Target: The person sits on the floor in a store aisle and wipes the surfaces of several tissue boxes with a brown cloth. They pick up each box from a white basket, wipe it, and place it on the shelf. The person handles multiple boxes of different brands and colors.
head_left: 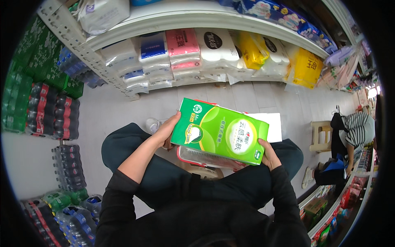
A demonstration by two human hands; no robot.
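Observation:
A green pack of paper tissues (216,131), printed with writing, is held above my lap. My left hand (169,129) grips its left end, thumb along the edge and fingers underneath. On its lower right corner is my right hand (269,154), the thumb over the front. Below the pack sits a red-edged, clear-wrapped package (200,157), mostly covered, so its contents cannot be made out. A flat white object (273,127) sticks out behind the pack on the right. Part of a beige stool (202,171) shows between my legs.
Ahead, a white metal shelf (200,23) holds wrapped toilet-paper packs (217,46) on its lower level. Shrink-wrapped drink bottles (66,119) stand on the left. At right, a person (355,132) in a striped top bends near a beige plastic stool (319,136) and stocked shelves (336,207).

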